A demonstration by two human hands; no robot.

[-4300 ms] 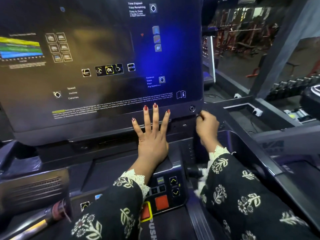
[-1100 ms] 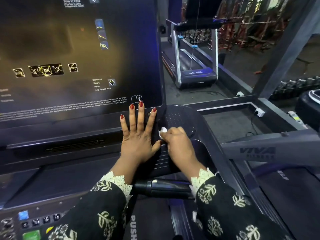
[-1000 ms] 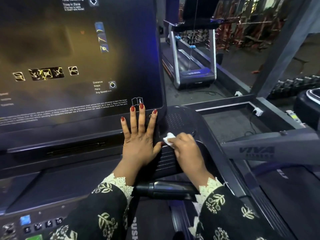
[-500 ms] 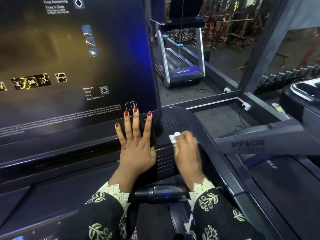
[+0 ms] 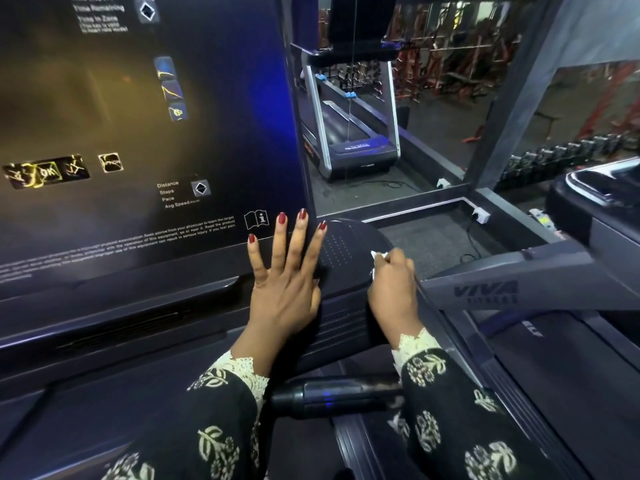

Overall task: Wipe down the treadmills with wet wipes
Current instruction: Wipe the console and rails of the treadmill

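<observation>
A dark treadmill console [image 5: 138, 140] with a large glossy panel of printed labels fills the left half of the head view. My left hand [image 5: 287, 271] lies flat with spread fingers on the panel's lower right corner. To its right is a rounded black speaker pod [image 5: 343, 251] with a dotted grille. My right hand [image 5: 393, 289] grips a small crumpled white wet wipe [image 5: 375, 256] and presses it on the pod's right edge. Only a corner of the wipe shows past my fingers.
A black handlebar grip [image 5: 332, 393] runs below my wrists. A grey side rail [image 5: 502, 289] marked VIVA extends right. A mirror ahead reflects a treadmill [image 5: 349, 133] and gym racks. A neighbouring machine [image 5: 602, 202] stands at the far right, with a wall socket [image 5: 480, 214] near the floor.
My right hand with the wipe slid from the pod's left front across to its right edge. My left hand stayed flat on the panel's corner. The view shifted right from the button area.
</observation>
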